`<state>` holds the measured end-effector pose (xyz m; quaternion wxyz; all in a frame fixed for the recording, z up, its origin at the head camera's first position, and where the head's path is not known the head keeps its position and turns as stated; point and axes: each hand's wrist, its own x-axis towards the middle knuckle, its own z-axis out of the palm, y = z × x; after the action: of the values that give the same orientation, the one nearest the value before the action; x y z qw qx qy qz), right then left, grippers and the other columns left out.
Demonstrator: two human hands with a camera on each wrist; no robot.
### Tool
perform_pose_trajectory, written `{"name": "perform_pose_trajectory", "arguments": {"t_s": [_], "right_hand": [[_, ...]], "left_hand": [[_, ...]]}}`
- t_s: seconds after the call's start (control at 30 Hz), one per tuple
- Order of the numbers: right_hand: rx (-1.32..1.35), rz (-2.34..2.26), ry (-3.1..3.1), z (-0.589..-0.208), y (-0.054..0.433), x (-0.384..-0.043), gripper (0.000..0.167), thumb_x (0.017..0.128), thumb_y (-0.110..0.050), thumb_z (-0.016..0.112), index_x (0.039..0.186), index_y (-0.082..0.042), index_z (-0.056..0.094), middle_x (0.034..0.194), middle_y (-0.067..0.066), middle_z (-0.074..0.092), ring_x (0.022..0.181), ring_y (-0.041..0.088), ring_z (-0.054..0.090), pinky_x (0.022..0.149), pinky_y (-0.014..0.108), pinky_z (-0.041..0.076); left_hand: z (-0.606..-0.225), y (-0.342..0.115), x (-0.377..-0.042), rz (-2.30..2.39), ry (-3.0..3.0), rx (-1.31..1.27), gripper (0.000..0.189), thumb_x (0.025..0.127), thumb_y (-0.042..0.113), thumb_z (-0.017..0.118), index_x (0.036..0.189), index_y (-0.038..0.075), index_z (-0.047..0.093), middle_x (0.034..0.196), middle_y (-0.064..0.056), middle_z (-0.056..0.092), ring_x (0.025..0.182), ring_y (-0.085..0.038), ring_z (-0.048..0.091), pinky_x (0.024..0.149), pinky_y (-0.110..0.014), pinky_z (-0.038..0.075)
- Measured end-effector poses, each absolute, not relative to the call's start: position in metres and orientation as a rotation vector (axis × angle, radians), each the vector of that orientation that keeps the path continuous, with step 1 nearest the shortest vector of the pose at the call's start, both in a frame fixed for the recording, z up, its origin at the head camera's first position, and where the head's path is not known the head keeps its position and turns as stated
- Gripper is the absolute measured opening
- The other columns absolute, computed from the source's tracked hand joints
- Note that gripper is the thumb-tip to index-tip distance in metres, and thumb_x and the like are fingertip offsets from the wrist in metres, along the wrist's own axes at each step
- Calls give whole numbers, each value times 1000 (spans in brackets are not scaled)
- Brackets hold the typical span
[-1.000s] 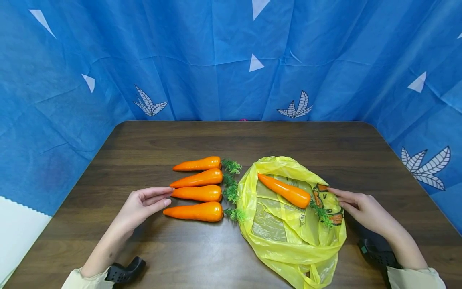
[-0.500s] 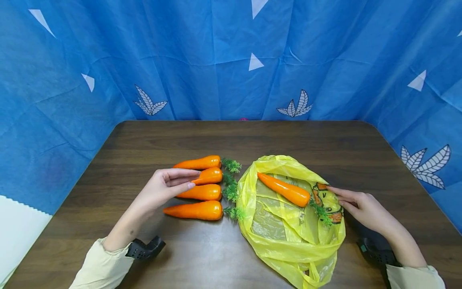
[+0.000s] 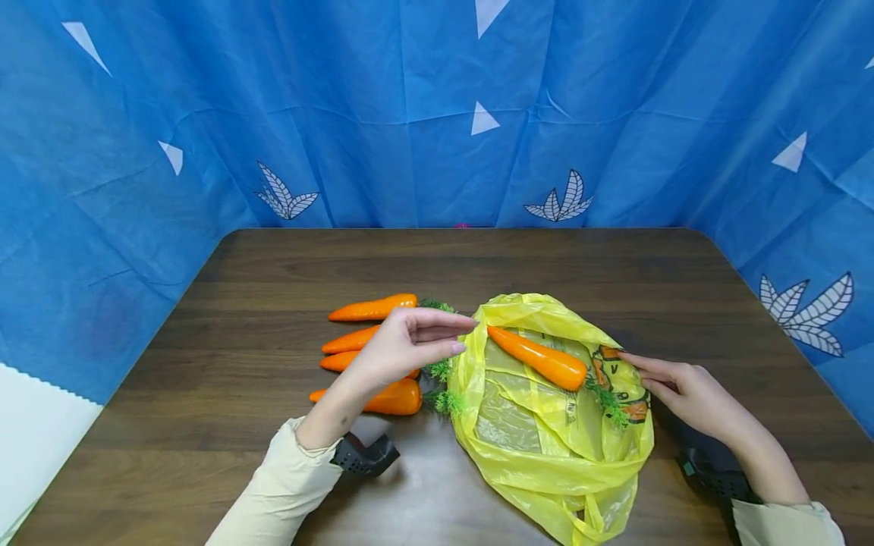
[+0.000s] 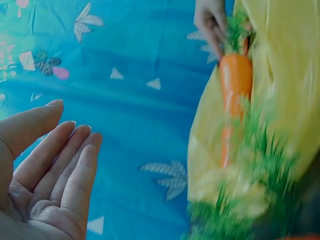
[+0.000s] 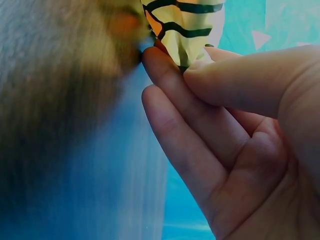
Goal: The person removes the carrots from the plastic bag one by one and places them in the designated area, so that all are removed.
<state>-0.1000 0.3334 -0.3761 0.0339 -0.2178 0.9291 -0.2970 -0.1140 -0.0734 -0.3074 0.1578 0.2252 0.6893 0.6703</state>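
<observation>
My left hand point(image 3: 416, 341) hovers over several carrots and their green tops, fingers extended and thumb apart, just short of a yellow plastic bag point(image 3: 539, 474). Nothing lies between those fingers in the left wrist view. Partly behind that hand and forearm, the carrots lie in a row; the farthest carrot point(image 3: 372, 309) and the nearest carrot point(image 3: 392, 398) show best. Another carrot point(image 3: 536, 358) rests slanted in the bag's mouth, its leafy top toward the right. With thumb and fingers, my right hand point(image 3: 696, 394) pinches the bag's printed right edge, seen close in the right wrist view.
The dark wooden table point(image 3: 259, 334) carries everything. A blue curtain point(image 3: 437, 167) with white triangles and leaf prints hangs behind it. Black camera mounts point(image 3: 365, 455) sit at both wrists. At the far left, a white surface point(image 3: 41, 432) shows beyond the table edge.
My left hand has swept rightward from the carrots' tips, across the row, to the bag's left edge. The right hand, the bag and the carrot in it stay put.
</observation>
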Motion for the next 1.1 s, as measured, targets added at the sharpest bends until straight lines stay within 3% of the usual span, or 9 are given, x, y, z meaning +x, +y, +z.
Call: {"name": "perform_pose_trajectory", "arguments": {"t_s": [0.17, 0.4, 0.6, 0.9, 1.1], "right_hand": [[-673, -893, 2871, -377, 333, -102, 48, 85, 13, 57, 131, 2, 52, 112, 26, 60, 43, 4, 29, 41, 23, 32], [-651, -866, 2893, -375, 336, -102, 48, 84, 13, 58, 131, 2, 52, 112, 27, 59, 44, 5, 30, 42, 24, 32], [-653, -868, 2895, -375, 336, -101, 48, 85, 13, 57, 131, 1, 52, 113, 26, 59, 43, 5, 28, 42, 23, 32], [-643, -888, 2874, -376, 333, -101, 46, 86, 12, 56, 131, 2, 52, 115, 28, 58, 42, 5, 28, 42, 23, 33], [-613, -879, 2859, -375, 333, -101, 48, 86, 12, 56, 132, 2, 51, 114, 28, 58, 41, 6, 29, 42, 24, 34]], "left_hand": [[-316, -47, -120, 1909, 1958, 665, 31, 87, 3, 66, 117, -4, 63, 113, -11, 64, 105, -20, 60, 84, -33, 49], [-337, -4, -135, 1897, 1933, 672, 31, 86, 2, 67, 116, -4, 63, 112, -9, 65, 106, -26, 59, 80, -28, 50], [-353, 25, -147, 1768, 2154, 790, 31, 85, 1, 67, 116, -3, 64, 113, -9, 64, 107, -20, 59, 84, -20, 46], [-366, 37, -152, 1507, 2350, 891, 37, 85, 2, 67, 122, 1, 61, 121, -7, 60, 113, -16, 54, 87, -15, 42], [-373, 40, -156, 1315, 2451, 1021, 39, 87, 9, 68, 125, 5, 61, 122, 1, 60, 109, -9, 55, 91, -17, 39]]}}
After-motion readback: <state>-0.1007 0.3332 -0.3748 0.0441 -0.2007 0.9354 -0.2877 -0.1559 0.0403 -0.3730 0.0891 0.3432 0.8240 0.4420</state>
